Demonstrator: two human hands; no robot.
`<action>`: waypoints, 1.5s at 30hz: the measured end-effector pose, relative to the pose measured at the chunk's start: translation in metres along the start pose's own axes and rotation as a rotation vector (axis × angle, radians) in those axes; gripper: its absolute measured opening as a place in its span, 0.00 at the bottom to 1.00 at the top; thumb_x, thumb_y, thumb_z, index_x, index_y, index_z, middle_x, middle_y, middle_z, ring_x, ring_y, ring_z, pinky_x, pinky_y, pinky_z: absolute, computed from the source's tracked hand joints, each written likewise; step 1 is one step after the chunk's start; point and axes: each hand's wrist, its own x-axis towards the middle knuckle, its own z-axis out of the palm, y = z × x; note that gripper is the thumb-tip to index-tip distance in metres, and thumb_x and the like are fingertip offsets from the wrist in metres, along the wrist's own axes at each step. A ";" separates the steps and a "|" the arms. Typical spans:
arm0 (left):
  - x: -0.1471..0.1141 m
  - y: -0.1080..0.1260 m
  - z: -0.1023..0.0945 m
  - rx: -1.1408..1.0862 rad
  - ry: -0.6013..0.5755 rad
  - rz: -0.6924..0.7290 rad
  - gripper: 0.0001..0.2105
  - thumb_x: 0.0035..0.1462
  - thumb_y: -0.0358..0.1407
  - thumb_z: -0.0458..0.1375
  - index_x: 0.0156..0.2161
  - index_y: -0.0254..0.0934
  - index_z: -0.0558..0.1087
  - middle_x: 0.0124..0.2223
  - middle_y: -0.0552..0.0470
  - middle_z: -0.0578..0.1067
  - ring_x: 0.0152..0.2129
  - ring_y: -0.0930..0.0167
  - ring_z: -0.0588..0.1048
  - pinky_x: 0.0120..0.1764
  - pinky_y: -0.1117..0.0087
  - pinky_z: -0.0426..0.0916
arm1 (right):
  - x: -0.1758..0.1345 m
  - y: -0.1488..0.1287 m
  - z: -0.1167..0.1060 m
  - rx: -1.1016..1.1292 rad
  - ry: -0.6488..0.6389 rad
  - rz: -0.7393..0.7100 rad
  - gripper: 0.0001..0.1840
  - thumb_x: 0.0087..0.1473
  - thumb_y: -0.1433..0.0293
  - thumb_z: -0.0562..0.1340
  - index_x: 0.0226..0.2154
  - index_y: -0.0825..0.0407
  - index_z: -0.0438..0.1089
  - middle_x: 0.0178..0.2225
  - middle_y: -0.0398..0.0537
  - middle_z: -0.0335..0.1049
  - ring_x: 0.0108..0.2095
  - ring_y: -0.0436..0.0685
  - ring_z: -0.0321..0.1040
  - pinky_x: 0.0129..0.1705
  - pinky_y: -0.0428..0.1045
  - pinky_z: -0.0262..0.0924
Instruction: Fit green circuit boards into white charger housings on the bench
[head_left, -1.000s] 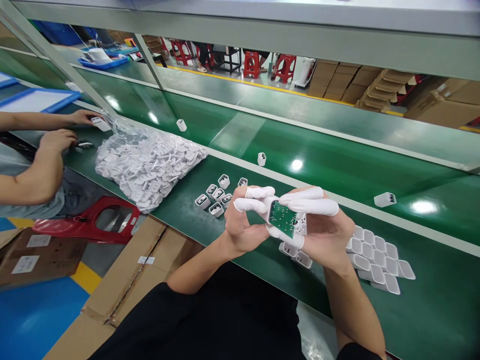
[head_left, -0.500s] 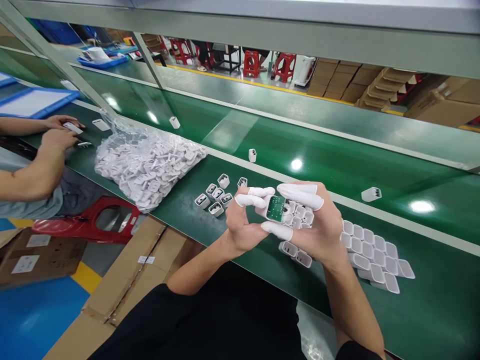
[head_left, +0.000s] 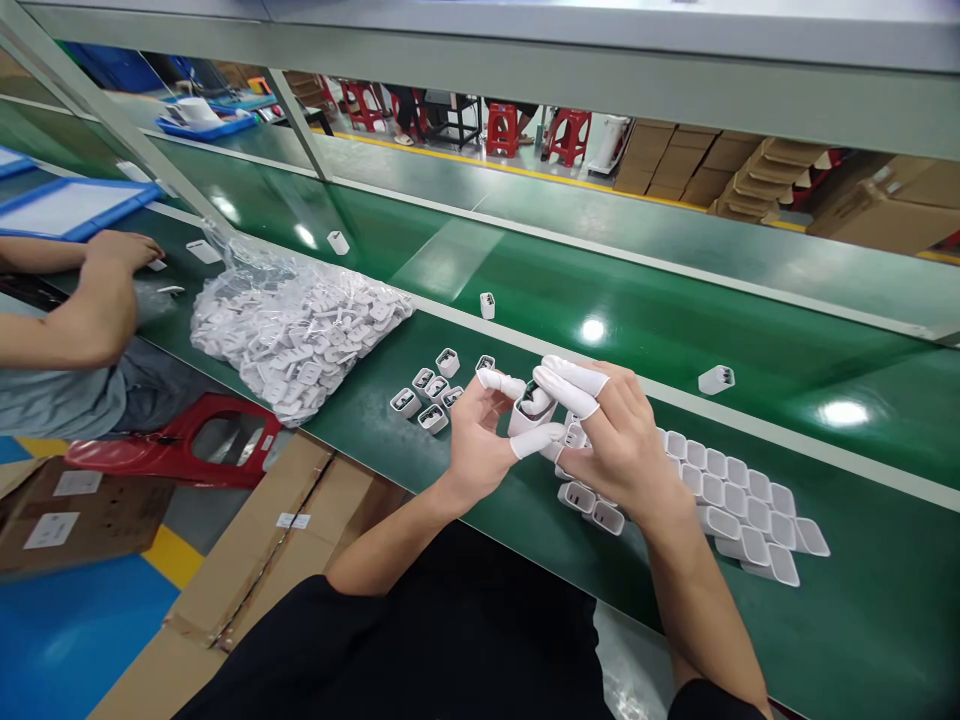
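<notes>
My left hand [head_left: 487,440], in white finger cots, grips a small white charger housing [head_left: 526,416] around its sides. A green circuit board [head_left: 535,402] with parts on it sits inside the housing's mouth. My right hand [head_left: 611,425], also in finger cots, closes over that mouth, its fingertips on the board and partly hiding it. Left of my hands stand several filled housings [head_left: 433,418] with boards inside. Several housings [head_left: 576,497] stand under and beside my right hand, and rows of empty housings [head_left: 739,497] lie farther right.
A clear bag of white plastic pieces [head_left: 300,330] lies to the left. Beyond it are a co-worker's hands [head_left: 124,252] and a blue-rimmed tray [head_left: 75,208]. Spaced housings [head_left: 716,379] sit on the green belt [head_left: 645,330]. A metal frame beam [head_left: 525,80] crosses overhead.
The circuit board has turned and now sits in the housing's mouth, its flat green face no longer visible. My right fingers have moved left over it. Housings on the belt have shifted left.
</notes>
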 end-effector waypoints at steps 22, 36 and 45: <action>0.005 -0.003 -0.001 -0.079 -0.057 -0.071 0.30 0.42 0.42 0.86 0.42 0.40 0.73 0.39 0.55 0.79 0.37 0.68 0.82 0.42 0.67 0.82 | -0.002 0.005 0.006 0.017 0.007 0.010 0.38 0.57 0.80 0.68 0.68 0.44 0.71 0.59 0.58 0.80 0.59 0.75 0.79 0.56 0.74 0.80; 0.007 0.004 -0.035 0.177 -0.337 0.518 0.32 0.57 0.40 0.81 0.65 0.44 0.79 0.49 0.47 0.84 0.45 0.63 0.85 0.46 0.61 0.83 | 0.006 -0.007 -0.006 0.663 0.107 0.223 0.41 0.54 0.67 0.84 0.67 0.40 0.77 0.51 0.51 0.86 0.45 0.64 0.83 0.43 0.60 0.81; 0.000 -0.003 -0.040 0.180 -0.373 0.529 0.35 0.57 0.33 0.81 0.68 0.42 0.77 0.58 0.43 0.86 0.51 0.60 0.86 0.51 0.57 0.86 | 0.007 -0.012 -0.026 0.727 0.263 0.312 0.33 0.49 0.66 0.86 0.58 0.42 0.85 0.46 0.51 0.88 0.42 0.69 0.85 0.39 0.66 0.85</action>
